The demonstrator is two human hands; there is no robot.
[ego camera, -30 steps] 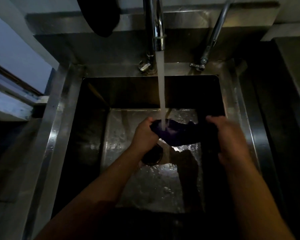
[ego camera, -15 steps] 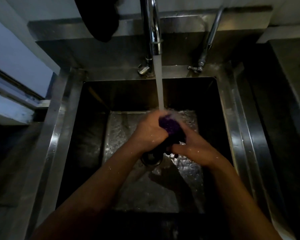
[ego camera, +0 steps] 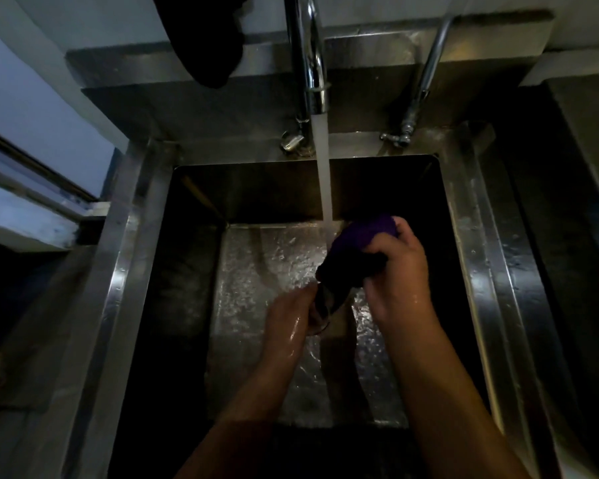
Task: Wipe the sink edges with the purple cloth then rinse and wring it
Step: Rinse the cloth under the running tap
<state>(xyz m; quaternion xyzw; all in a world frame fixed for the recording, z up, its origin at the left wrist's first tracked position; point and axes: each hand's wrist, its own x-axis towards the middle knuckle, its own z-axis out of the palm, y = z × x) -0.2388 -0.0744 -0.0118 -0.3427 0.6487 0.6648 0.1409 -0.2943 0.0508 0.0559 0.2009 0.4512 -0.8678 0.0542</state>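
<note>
The purple cloth is bunched into a wet wad over the steel sink, just right of the running water stream. My right hand grips its upper part, fingers curled round it. My left hand sits lower, its fingers holding the cloth's dark lower end above the drain. Both forearms are wet. The faucet stands at the back centre.
A second thin tap pipe rises at the back right. A dark cloth hangs over the back ledge at left. The wet sink bottom glistens. A window sill lies to the left.
The cloth went from stretched between both hands to bunched. My right hand has lifted its end up and to the right, out of the stream; my left hand has dropped lower.
</note>
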